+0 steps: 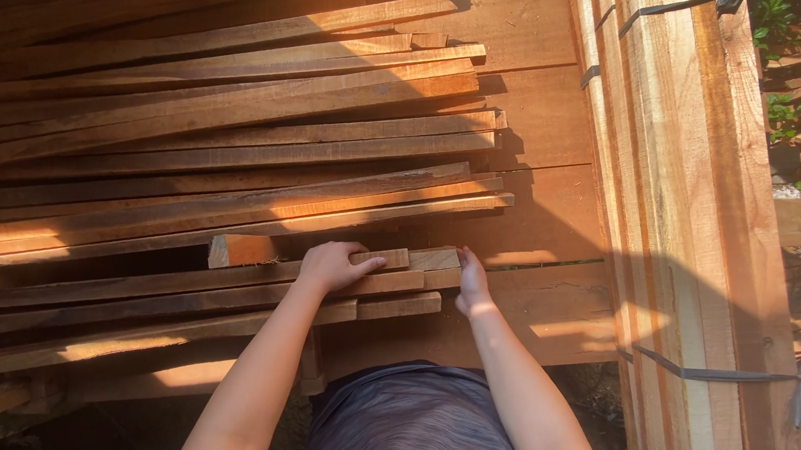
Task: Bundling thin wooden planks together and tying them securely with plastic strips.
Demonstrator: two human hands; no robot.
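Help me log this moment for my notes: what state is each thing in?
Left hand: palm down, flat on a wooden slat.
Right hand: pressed against that slat's end.
Loose slats: lying flat, piled unevenly.
Bundled planks: stacked on edge, bound by dark straps.
Base boards: lying flat beneath the pile.

Support: a platform of wide reddish-brown wooden boards point(538, 123), laid flat side by side. Directly on it lies a loose pile of long narrow reddish wooden slats point(240, 144), roughly parallel, ends toward the right, several layers deep.
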